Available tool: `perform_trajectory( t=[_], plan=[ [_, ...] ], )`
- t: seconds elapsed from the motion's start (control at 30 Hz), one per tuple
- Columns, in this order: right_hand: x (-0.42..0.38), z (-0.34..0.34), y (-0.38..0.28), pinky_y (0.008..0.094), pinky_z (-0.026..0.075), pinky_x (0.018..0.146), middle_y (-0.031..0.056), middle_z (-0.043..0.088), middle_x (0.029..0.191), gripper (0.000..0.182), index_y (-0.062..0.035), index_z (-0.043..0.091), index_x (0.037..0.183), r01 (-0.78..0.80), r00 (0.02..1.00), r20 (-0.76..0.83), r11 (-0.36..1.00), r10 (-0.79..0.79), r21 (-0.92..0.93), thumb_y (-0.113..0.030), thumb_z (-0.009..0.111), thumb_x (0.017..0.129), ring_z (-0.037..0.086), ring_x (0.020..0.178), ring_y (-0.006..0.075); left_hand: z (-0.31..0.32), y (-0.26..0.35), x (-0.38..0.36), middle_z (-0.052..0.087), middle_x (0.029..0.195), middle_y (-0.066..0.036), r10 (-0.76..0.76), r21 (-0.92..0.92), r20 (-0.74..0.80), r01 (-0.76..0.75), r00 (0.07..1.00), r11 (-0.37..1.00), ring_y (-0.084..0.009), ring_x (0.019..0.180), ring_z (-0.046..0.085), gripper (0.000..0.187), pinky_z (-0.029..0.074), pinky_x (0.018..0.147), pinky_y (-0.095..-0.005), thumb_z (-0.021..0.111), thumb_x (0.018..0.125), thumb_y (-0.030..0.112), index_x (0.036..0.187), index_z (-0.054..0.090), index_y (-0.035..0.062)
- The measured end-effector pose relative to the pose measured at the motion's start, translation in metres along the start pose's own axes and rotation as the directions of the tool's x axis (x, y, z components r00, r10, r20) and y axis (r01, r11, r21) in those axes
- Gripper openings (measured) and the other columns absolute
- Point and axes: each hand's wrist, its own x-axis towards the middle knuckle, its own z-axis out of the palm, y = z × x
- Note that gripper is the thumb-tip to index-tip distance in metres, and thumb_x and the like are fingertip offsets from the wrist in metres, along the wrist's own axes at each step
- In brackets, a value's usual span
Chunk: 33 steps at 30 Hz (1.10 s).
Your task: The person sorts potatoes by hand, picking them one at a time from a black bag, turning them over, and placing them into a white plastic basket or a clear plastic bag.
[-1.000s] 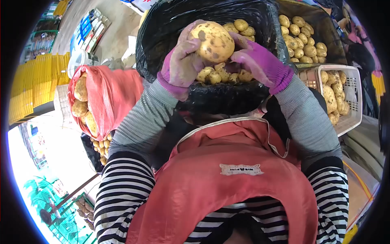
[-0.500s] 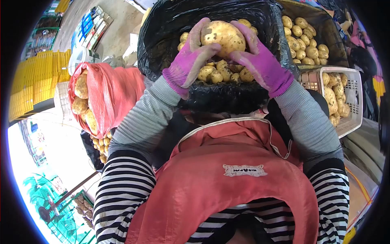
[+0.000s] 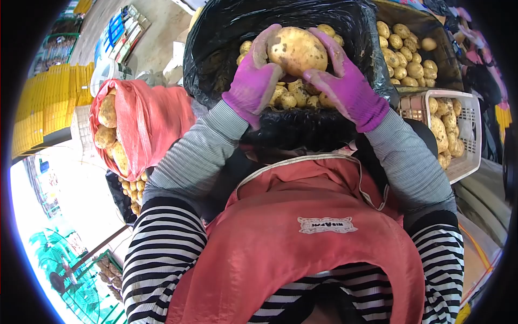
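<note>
A large, pale potato [image 3: 298, 51] with brown specks is held between my two gloved hands. My left hand [image 3: 258, 70] wears a purple glove soiled with dirt and curves round the potato's left side. On the other side my right hand [image 3: 345, 75], gloved alike, grips it with the thumb underneath and the fingers along the upper right edge. Below the held potato sits a container lined with black plastic [image 3: 216, 65]; smaller potatoes [image 3: 287, 100] lie inside it, partly hidden by my hands.
To the left stands a red mesh sack [image 3: 156, 121] with big potatoes. On the right are a dark crate of potatoes [image 3: 414, 70] and a white plastic basket [image 3: 474, 129] holding more. Yellow crates [image 3: 46, 108] are stacked far left, near a white bucket [image 3: 108, 73].
My left thumb has drawn back off the potato's front, leaving more of its surface showing. The potato seems slightly turned. In the dark crate at right, another potato now shows near the far edge.
</note>
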Motion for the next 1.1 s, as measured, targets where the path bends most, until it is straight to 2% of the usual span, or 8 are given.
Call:
perform_trajectory(
  t=[0.07, 0.17, 0.47, 0.57, 0.67, 0.8, 0.97, 1.1],
  plan=[
    [0.001, -0.002, 0.001, 0.0347, 0.042, 0.104, 0.0172, 0.043, 0.140, 0.070, -0.0071, 0.028, 0.147, -0.029, 1.000, 0.011, 0.999, 0.029, 0.025, -0.016, 0.067, 0.089, 0.049, 0.127, 0.0260, -0.009, -0.015, 0.005, 0.045, 0.138, -0.013, 0.143, 0.226, 0.041, -0.149, 0.989, 0.963, -0.0226, 0.127, 0.048, 0.070, 0.043, 0.104, -0.0311, 0.048, 0.080, -0.003, 0.147, 0.031, 0.0054],
    [0.000, -0.004, 0.000, 0.0351, 0.041, 0.105, 0.0163, 0.042, 0.141, 0.070, -0.0072, 0.028, 0.147, 0.001, 1.000, 0.015, 1.000, -0.002, 0.029, -0.015, 0.066, 0.089, 0.048, 0.127, 0.0254, 0.009, 0.026, -0.002, 0.044, 0.139, -0.013, -0.198, -0.366, 0.046, 0.201, 0.979, 0.909, -0.0220, 0.129, 0.046, 0.072, 0.044, 0.102, -0.0297, 0.046, 0.077, -0.006, 0.146, 0.032, 0.0038],
    [0.002, -0.007, -0.006, 0.0321, 0.046, 0.100, 0.0140, 0.042, 0.140, 0.072, -0.0096, 0.028, 0.148, 0.025, 1.000, 0.015, 1.000, -0.025, 0.017, -0.007, 0.065, 0.086, 0.051, 0.121, 0.0204, -0.004, 0.000, 0.004, 0.043, 0.138, -0.011, 0.115, 0.141, 0.041, -0.119, 0.993, 0.983, -0.0192, 0.121, 0.049, 0.064, 0.047, 0.098, -0.0299, 0.051, 0.085, 0.008, 0.146, 0.031, 0.0049],
    [0.002, -0.008, -0.005, 0.0312, 0.048, 0.096, 0.0139, 0.042, 0.139, 0.073, -0.0114, 0.031, 0.147, 0.061, 0.998, 0.023, 0.997, -0.063, 0.048, 0.000, 0.060, 0.081, 0.054, 0.114, 0.0193, 0.008, 0.034, -0.003, 0.046, 0.141, -0.012, -0.205, -0.381, 0.012, 0.194, 0.979, 0.904, -0.0230, 0.128, 0.048, 0.061, 0.046, 0.100, -0.0344, 0.040, 0.084, 0.003, 0.145, 0.035, 0.0027],
    [0.003, -0.004, 0.005, 0.0306, 0.050, 0.093, 0.0132, 0.043, 0.138, 0.075, -0.0127, 0.034, 0.145, 0.181, 0.983, 0.004, 0.981, -0.181, -0.062, 0.004, 0.056, 0.076, 0.057, 0.109, 0.0189, 0.003, 0.031, -0.001, 0.048, 0.139, -0.014, -0.210, -0.021, -0.012, 0.210, 0.978, 0.978, -0.0249, 0.125, 0.051, 0.055, 0.048, 0.100, -0.0396, 0.039, 0.087, 0.009, 0.142, 0.040, 0.0014],
    [0.004, -0.011, 0.000, 0.0337, 0.045, 0.102, 0.0121, 0.044, 0.139, 0.075, -0.0123, 0.036, 0.143, 0.020, 0.998, 0.052, 0.989, -0.028, 0.150, 0.006, 0.054, 0.073, 0.051, 0.123, 0.0221, -0.005, 0.019, 0.000, 0.051, 0.133, -0.015, -0.160, -0.087, 0.061, 0.165, 0.985, 0.982, -0.0248, 0.117, 0.058, 0.053, 0.051, 0.097, -0.0397, 0.040, 0.090, 0.018, 0.140, 0.043, 0.0000],
    [0.007, -0.013, 0.007, 0.0352, 0.038, 0.109, 0.0118, 0.044, 0.139, 0.079, -0.0116, 0.036, 0.143, 0.182, 0.983, 0.036, 0.983, -0.182, -0.006, 0.008, 0.055, 0.069, 0.045, 0.130, 0.0248, -0.002, 0.020, -0.002, 0.055, 0.125, -0.015, -0.109, -0.301, 0.142, 0.148, 0.984, 0.942, -0.0241, 0.108, 0.062, 0.056, 0.055, 0.089, -0.0336, 0.044, 0.092, 0.023, 0.142, 0.038, -0.0004],
    [0.005, -0.012, 0.003, 0.0355, 0.038, 0.109, 0.0121, 0.042, 0.140, 0.080, -0.0118, 0.035, 0.143, 0.169, 0.985, 0.029, 0.986, -0.169, 0.004, 0.007, 0.056, 0.068, 0.045, 0.131, 0.0260, -0.003, 0.015, -0.003, 0.055, 0.124, -0.014, 0.000, 0.194, 0.068, -0.014, 0.998, 0.981, -0.0231, 0.107, 0.061, 0.054, 0.055, 0.082, -0.0315, 0.043, 0.096, 0.028, 0.142, 0.037, 0.0008]
  ],
)
